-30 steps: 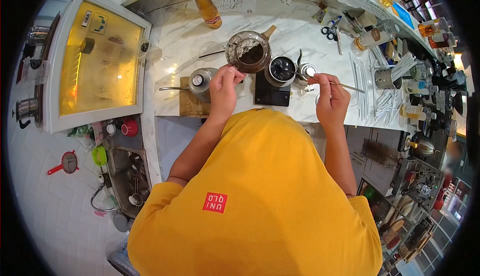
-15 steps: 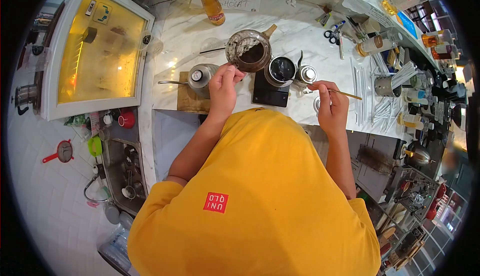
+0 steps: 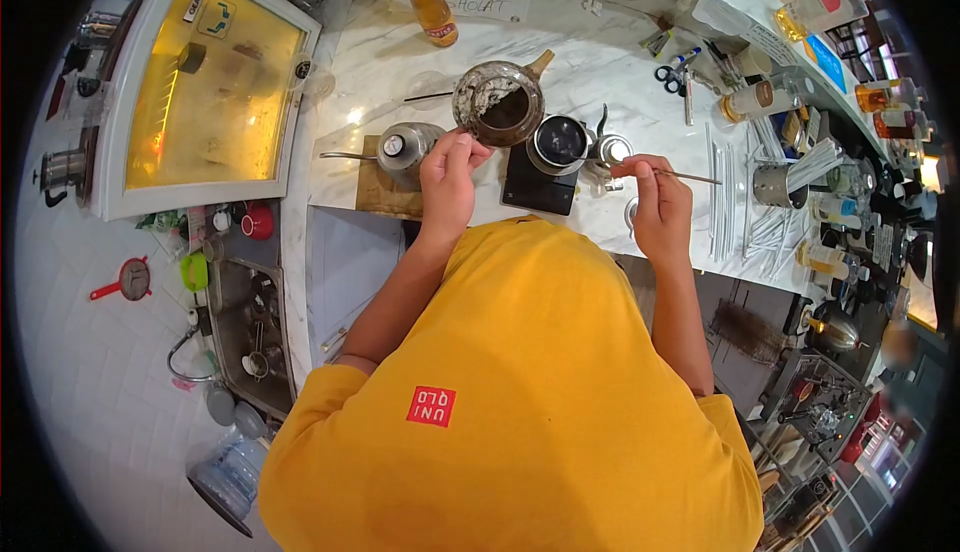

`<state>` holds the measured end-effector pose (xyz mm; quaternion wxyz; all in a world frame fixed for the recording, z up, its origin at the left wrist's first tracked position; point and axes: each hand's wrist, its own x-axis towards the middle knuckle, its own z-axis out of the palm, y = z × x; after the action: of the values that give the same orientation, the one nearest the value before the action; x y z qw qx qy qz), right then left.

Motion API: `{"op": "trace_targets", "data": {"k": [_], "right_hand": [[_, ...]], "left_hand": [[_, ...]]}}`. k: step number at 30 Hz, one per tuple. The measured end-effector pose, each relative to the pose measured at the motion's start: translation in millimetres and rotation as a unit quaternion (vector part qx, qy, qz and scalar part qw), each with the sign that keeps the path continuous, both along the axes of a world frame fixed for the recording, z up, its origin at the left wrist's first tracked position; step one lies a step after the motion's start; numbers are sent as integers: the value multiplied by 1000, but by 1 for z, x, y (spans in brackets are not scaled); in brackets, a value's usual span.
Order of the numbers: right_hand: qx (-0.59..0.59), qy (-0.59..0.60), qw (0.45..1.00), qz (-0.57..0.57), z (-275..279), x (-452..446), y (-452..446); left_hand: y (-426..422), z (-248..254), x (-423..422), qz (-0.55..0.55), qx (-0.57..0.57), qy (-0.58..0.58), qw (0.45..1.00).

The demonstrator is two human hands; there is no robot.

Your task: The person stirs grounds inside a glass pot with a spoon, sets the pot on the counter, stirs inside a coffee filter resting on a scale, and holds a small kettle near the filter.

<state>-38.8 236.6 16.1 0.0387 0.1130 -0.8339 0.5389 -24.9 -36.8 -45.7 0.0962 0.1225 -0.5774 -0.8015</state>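
My left hand [image 3: 448, 182] pinches the near rim of a round glass vessel [image 3: 470, 117] with a wooden handle; dark coffee grounds cling to its inside. To its right, a metal cup [image 3: 535, 157] of dark liquid sits on a black scale [image 3: 537, 190]. In my right hand [image 3: 660, 202] is a thin stirring stick [image 3: 690, 175], its fingers closed around it. The stick's other end points toward the cup, but I cannot tell whether it touches it. A small metal pot [image 3: 617, 149] stands between the cup and my right hand.
A metal kettle [image 3: 408, 157] stands on a wooden board [image 3: 375, 192] at the left. Behind are an amber bottle [image 3: 430, 7] and a lettered paper [image 3: 500, 0]. Scissors [image 3: 670, 77], white straws [image 3: 722, 192] and a metal canister [image 3: 775, 180] lie toward the right. A yellow-lit cabinet [image 3: 205, 197] flanks the counter.
The view has shifted slightly. The stick in my right hand lies a little flatter, and its outer end has come up. My left hand stays at the glass vessel.
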Motion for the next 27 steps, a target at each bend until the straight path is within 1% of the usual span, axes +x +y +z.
{"op": "trace_targets", "data": {"k": [3, 7, 10, 13, 16, 17, 21, 24, 27], "right_hand": [[-39, 9, 999, -31, -1, -6, 2], [-30, -6, 999, -31, 4, -11, 6], [-22, -29, 999, -10, 2, -10, 9], [-16, 82, 997, -2, 10, -13, 14], [7, 115, 993, -19, 10, -14, 22], [-8, 138, 990, -19, 6, -16, 20], [-53, 101, 989, -98, -21, -11, 23], [-148, 3, 979, -142, -26, -13, 23], [-153, 0, 981, -123, -32, -10, 28]], "left_hand": [[1, 4, 3, 12, -9, 3, 1000], [3, 8, 8, 26, -17, -15, 999], [3, 10, 10, 34, -22, -21, 999], [5, 8, 11, 38, -32, -21, 999], [11, 5, 10, 36, -35, -20, 999], [13, 4, 10, 36, -35, -17, 999], [21, 5, 5, 42, -37, -15, 998], [28, 5, 4, 51, -50, -13, 997], [31, -1, 3, 49, -87, -10, 995]]}}
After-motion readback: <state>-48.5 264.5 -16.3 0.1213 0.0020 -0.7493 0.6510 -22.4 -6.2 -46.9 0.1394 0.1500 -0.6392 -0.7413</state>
